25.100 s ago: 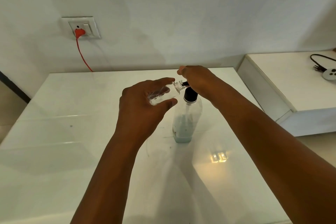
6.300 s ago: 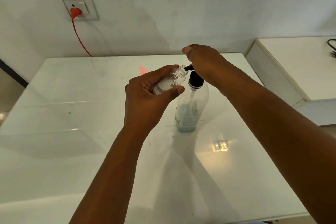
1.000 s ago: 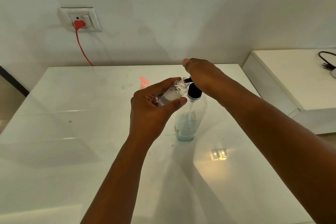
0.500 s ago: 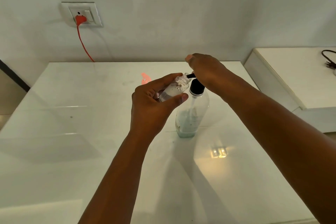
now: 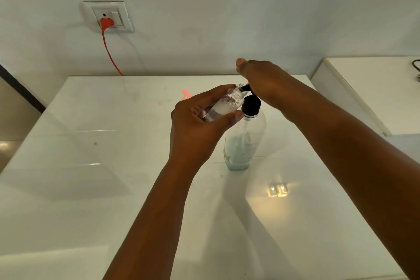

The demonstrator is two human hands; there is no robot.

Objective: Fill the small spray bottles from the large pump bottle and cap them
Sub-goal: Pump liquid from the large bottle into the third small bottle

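My left hand [image 5: 195, 129] grips a small clear spray bottle [image 5: 223, 107], tilted with its open mouth up against the black nozzle of the pump. White foamy liquid fills much of it. The large clear pump bottle [image 5: 244, 143] stands upright on the white table [image 5: 91, 166], with a little pale liquid at its bottom and a black collar. My right hand [image 5: 261, 79] lies over the pump head and hides most of it. A small orange-pink object [image 5: 185, 95], maybe a cap, lies on the table behind my left hand.
A wall socket [image 5: 108, 17] with an orange plug and cord sits on the wall at the back left. A second white surface [image 5: 375, 84] stands to the right, with a black cable at its far edge.
More white foamy liquid shows in the small bottle than a second ago. Both hands stay at the pump; the pump head sits slightly higher than half a second ago.
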